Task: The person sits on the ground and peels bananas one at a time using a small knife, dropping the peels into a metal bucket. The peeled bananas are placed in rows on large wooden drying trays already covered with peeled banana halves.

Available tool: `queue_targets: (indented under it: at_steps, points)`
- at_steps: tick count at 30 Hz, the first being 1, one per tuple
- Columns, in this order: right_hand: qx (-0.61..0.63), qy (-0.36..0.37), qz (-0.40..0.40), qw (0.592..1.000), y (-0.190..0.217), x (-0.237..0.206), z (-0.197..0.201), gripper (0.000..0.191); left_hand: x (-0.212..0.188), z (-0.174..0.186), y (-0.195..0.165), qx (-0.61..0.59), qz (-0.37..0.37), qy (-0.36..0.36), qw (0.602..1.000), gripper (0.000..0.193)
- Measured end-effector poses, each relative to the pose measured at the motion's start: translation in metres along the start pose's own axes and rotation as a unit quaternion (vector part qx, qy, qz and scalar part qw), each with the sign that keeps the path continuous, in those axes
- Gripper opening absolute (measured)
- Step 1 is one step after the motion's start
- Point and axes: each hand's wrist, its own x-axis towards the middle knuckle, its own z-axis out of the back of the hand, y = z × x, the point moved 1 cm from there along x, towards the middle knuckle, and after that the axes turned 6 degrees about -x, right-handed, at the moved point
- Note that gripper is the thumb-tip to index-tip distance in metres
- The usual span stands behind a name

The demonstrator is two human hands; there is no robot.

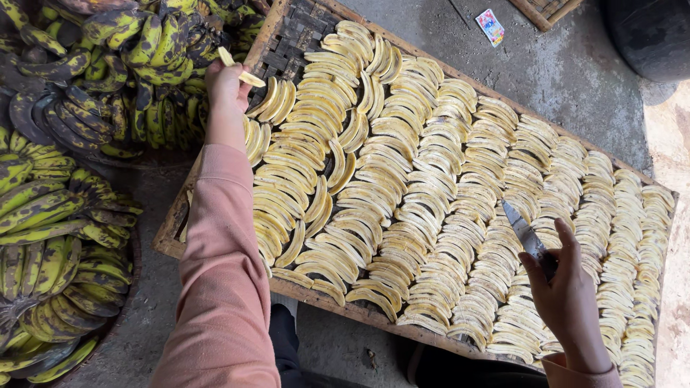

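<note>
Both hands busy over the drying rack [287, 32]

The left hand [226, 82] pinches pale banana slices [241, 68]; the right hand [568, 287] is closed around a steel knife [525, 233] above curved, overlapping yellow strips [402, 179].

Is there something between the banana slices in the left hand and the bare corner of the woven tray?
Nothing visible. The left hand holds two banana slices right above the bare corner of the woven tray; only open air lies between them.
</note>
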Motion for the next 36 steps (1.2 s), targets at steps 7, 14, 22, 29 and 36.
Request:
queue_targets:
  at_steps: [7,14,22,29,36]
  points:
    - [0.0,0.015,-0.006,1.0,0.004,0.0,0.0,0.08,-0.014,0.008,-0.003,0.26,-0.058,-0.092,0.959,0.02]
    - [-0.001,0.022,-0.012,1.0,0.004,-0.001,-0.002,0.081,-0.031,0.019,-0.001,0.665,-0.096,-0.024,0.74,0.005]
    - [-0.002,0.02,-0.003,1.0,0.008,-0.002,-0.001,0.08,-0.031,0.008,0.018,0.776,-0.225,-0.031,0.589,0.02]
    - [0.008,-0.006,0.001,1.0,0.005,-0.008,0.011,0.078,-0.042,0.0,0.024,0.772,-0.252,0.084,0.578,0.05]
    - [0.041,-0.096,-0.019,0.994,-0.018,-0.054,0.056,0.081,-0.075,-0.015,0.025,0.771,-0.245,-0.021,0.587,0.07]
